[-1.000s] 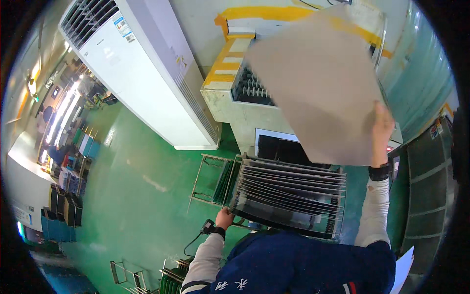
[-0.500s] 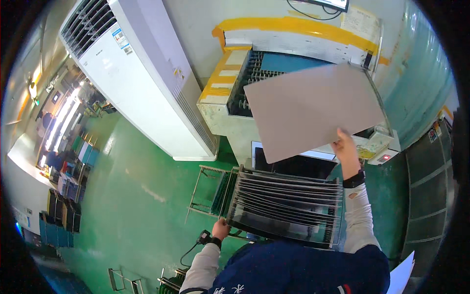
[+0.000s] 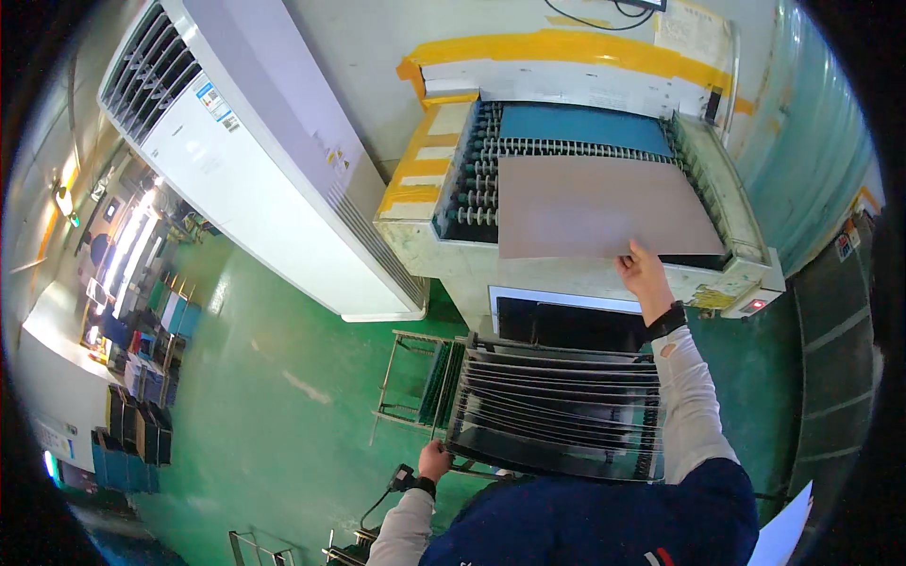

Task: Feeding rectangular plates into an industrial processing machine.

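Pinching the near edge of a grey sheet [image 3: 595, 208], our right hand [image 3: 644, 269] sits right of that edge's middle, one digit on top and the rest partly hidden; the grip looks clamped on the sheet, probably because a hold near the middle keeps it from swinging askew; the sheet lies over the front of a roller machine [image 3: 444, 257], close to its right edge, so that rollers [image 3: 477, 198] show along the left; whether the near edge is lifted or resting on the front rim, we cannot tell; a blue sheet [image 3: 580, 129] lies by the machine's far edge, a row of rollers between the two.

Our left hand [image 3: 434, 460] is curled round the near left corner of a rack [image 3: 460, 406], perhaps to steady it and our own reach; dark sheets [image 3: 557, 379] sit in it in spaced rows, a gap that we judge keeps their faces from rubbing; a smaller frame [image 3: 385, 382] stands just beside the rack's left edge.
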